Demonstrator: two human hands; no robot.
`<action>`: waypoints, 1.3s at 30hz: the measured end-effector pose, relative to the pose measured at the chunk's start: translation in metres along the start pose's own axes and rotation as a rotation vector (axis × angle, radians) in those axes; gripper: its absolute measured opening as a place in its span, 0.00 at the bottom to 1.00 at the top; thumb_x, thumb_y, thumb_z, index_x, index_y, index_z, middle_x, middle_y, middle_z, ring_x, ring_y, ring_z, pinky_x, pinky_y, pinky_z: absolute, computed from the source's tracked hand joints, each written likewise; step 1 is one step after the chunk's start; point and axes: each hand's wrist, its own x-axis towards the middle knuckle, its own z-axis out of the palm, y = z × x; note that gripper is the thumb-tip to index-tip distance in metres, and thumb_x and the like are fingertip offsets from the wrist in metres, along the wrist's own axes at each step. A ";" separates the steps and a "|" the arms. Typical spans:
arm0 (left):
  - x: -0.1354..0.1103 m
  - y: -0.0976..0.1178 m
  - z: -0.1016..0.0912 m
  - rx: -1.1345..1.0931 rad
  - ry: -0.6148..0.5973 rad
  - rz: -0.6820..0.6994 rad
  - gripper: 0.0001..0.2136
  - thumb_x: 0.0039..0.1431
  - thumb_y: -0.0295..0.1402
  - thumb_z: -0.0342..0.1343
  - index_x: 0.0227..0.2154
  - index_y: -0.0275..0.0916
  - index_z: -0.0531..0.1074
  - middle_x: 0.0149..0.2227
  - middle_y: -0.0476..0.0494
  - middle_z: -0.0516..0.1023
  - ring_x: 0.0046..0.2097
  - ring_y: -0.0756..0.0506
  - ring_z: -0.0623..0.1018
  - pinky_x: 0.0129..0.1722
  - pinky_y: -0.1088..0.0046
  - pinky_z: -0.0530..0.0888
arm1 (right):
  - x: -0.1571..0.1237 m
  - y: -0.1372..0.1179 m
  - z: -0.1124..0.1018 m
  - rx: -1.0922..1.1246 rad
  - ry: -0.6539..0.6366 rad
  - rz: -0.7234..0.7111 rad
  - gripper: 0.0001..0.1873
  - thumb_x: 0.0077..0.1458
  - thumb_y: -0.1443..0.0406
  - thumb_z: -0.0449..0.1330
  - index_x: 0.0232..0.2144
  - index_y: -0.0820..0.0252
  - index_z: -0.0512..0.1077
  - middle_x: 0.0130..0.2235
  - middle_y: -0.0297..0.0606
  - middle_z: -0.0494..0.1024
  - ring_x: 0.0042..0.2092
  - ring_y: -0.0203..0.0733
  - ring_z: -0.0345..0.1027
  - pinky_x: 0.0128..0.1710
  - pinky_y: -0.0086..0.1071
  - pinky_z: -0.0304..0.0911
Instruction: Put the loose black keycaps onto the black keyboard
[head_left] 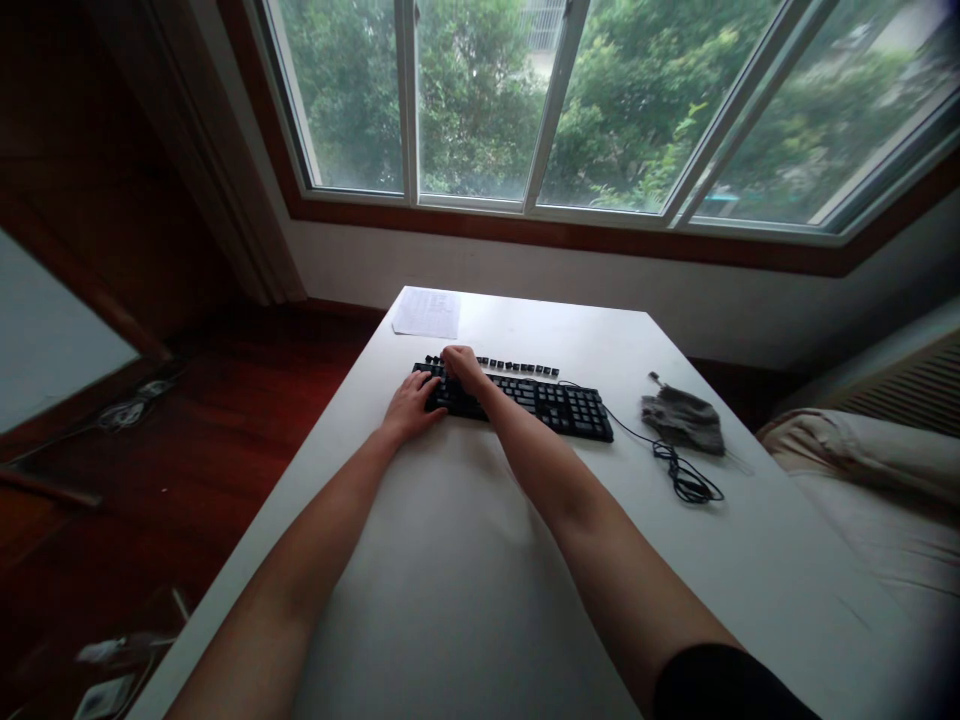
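A black keyboard (555,402) lies on the white table. My left hand (411,403) rests on its left end, fingers spread over the keys and thumb along the near edge. Over the keyboard's upper left part, my right hand (463,368) is closed in a fist-like grip. Whatever its fingers may hold is hidden. Behind the keyboard runs a row of several loose black keycaps (517,366), partly covered by my right hand at the left.
The keyboard's coiled cable (691,484) lies to the right, beside a crumpled grey cloth (682,420). A paper sheet (427,313) is at the table's (427,560) far left corner. A window (480,110) stands beyond, and a cushioned seat (862,460) is at the right.
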 end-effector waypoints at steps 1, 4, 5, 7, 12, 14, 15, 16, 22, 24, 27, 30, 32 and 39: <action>0.000 0.000 0.000 0.000 -0.001 0.001 0.33 0.60 0.46 0.64 0.66 0.44 0.65 0.69 0.38 0.63 0.72 0.33 0.58 0.72 0.49 0.58 | 0.001 0.000 -0.001 -0.025 0.004 -0.004 0.12 0.55 0.61 0.50 0.21 0.53 0.58 0.19 0.27 0.57 0.22 0.35 0.51 0.24 0.28 0.54; 0.000 0.001 -0.001 -0.009 0.004 0.000 0.33 0.60 0.47 0.63 0.66 0.44 0.65 0.70 0.38 0.63 0.72 0.33 0.58 0.72 0.49 0.57 | 0.006 -0.001 -0.011 -0.197 0.072 -0.059 0.14 0.59 0.59 0.49 0.22 0.55 0.62 0.21 0.29 0.63 0.26 0.37 0.57 0.27 0.28 0.56; 0.000 0.002 -0.001 -0.015 0.005 -0.003 0.33 0.60 0.46 0.63 0.66 0.45 0.66 0.70 0.38 0.63 0.72 0.33 0.58 0.72 0.49 0.57 | 0.008 -0.001 -0.017 -0.287 0.113 -0.078 0.16 0.61 0.58 0.49 0.23 0.56 0.64 0.23 0.31 0.67 0.28 0.37 0.61 0.29 0.27 0.57; 0.000 0.003 -0.002 -0.025 0.001 -0.007 0.33 0.60 0.46 0.63 0.66 0.45 0.66 0.69 0.38 0.63 0.72 0.33 0.58 0.73 0.49 0.56 | 0.011 0.001 -0.031 -0.499 0.186 -0.080 0.17 0.63 0.58 0.49 0.27 0.57 0.70 0.29 0.35 0.74 0.34 0.40 0.66 0.34 0.28 0.59; -0.002 0.004 -0.003 -0.027 -0.003 -0.009 0.33 0.60 0.47 0.63 0.66 0.44 0.66 0.69 0.38 0.64 0.72 0.33 0.58 0.73 0.49 0.57 | 0.012 0.016 -0.062 -0.829 0.111 0.020 0.12 0.63 0.62 0.56 0.46 0.54 0.77 0.44 0.40 0.82 0.45 0.43 0.73 0.42 0.29 0.62; -0.002 0.004 -0.003 -0.021 -0.001 -0.007 0.33 0.60 0.47 0.63 0.66 0.43 0.66 0.69 0.38 0.63 0.72 0.33 0.58 0.73 0.50 0.56 | 0.012 0.021 -0.066 -0.895 0.036 0.005 0.14 0.63 0.64 0.57 0.48 0.52 0.78 0.47 0.39 0.83 0.47 0.42 0.74 0.44 0.29 0.63; -0.003 0.004 -0.003 -0.018 0.001 -0.006 0.33 0.60 0.47 0.63 0.66 0.42 0.66 0.69 0.37 0.63 0.72 0.33 0.58 0.73 0.50 0.56 | 0.012 0.023 -0.067 -0.919 0.003 -0.008 0.14 0.63 0.64 0.58 0.48 0.52 0.78 0.48 0.39 0.83 0.48 0.42 0.74 0.45 0.29 0.63; -0.003 0.004 -0.002 -0.015 0.002 -0.006 0.33 0.60 0.46 0.63 0.66 0.42 0.66 0.69 0.37 0.63 0.72 0.33 0.58 0.73 0.50 0.56 | 0.012 0.024 -0.066 -0.939 -0.024 -0.019 0.13 0.63 0.63 0.59 0.48 0.52 0.78 0.49 0.39 0.83 0.49 0.42 0.74 0.46 0.29 0.63; -0.003 0.005 -0.001 -0.011 0.004 -0.011 0.33 0.60 0.46 0.63 0.66 0.44 0.66 0.69 0.38 0.63 0.72 0.33 0.58 0.73 0.49 0.57 | 0.016 0.018 -0.058 -1.016 -0.089 -0.055 0.14 0.61 0.60 0.64 0.48 0.54 0.79 0.50 0.42 0.82 0.50 0.45 0.74 0.46 0.30 0.64; -0.003 0.004 -0.001 -0.016 0.001 -0.012 0.33 0.60 0.46 0.63 0.66 0.43 0.66 0.70 0.38 0.63 0.72 0.33 0.58 0.73 0.49 0.56 | 0.017 0.017 -0.057 -1.045 -0.099 -0.065 0.13 0.61 0.61 0.64 0.47 0.54 0.80 0.49 0.43 0.83 0.50 0.46 0.74 0.46 0.30 0.64; -0.004 0.004 -0.001 -0.019 -0.005 -0.009 0.33 0.60 0.46 0.62 0.66 0.40 0.66 0.70 0.35 0.62 0.72 0.32 0.57 0.73 0.50 0.56 | 0.019 0.017 -0.057 -1.072 -0.116 -0.052 0.12 0.61 0.60 0.64 0.45 0.56 0.81 0.48 0.45 0.83 0.49 0.46 0.75 0.45 0.30 0.64; -0.004 0.003 -0.002 -0.014 -0.006 -0.004 0.34 0.61 0.46 0.62 0.67 0.37 0.66 0.70 0.33 0.62 0.72 0.32 0.57 0.73 0.51 0.55 | 0.019 0.019 -0.059 -1.066 -0.114 -0.037 0.12 0.61 0.60 0.64 0.45 0.57 0.82 0.48 0.46 0.83 0.49 0.45 0.75 0.44 0.30 0.64; -0.004 0.002 -0.002 -0.014 -0.009 -0.004 0.34 0.61 0.46 0.62 0.67 0.38 0.66 0.70 0.33 0.62 0.72 0.32 0.57 0.73 0.50 0.55 | 0.020 0.019 -0.061 -1.035 -0.089 -0.036 0.12 0.62 0.59 0.64 0.45 0.57 0.82 0.47 0.45 0.83 0.48 0.45 0.75 0.43 0.29 0.63; -0.004 -0.003 0.001 -0.029 -0.007 -0.008 0.33 0.60 0.46 0.63 0.67 0.44 0.65 0.70 0.38 0.63 0.73 0.33 0.57 0.73 0.49 0.56 | 0.031 0.012 -0.072 -0.803 -0.298 -0.135 0.15 0.60 0.57 0.65 0.44 0.60 0.82 0.41 0.37 0.84 0.40 0.38 0.73 0.37 0.27 0.61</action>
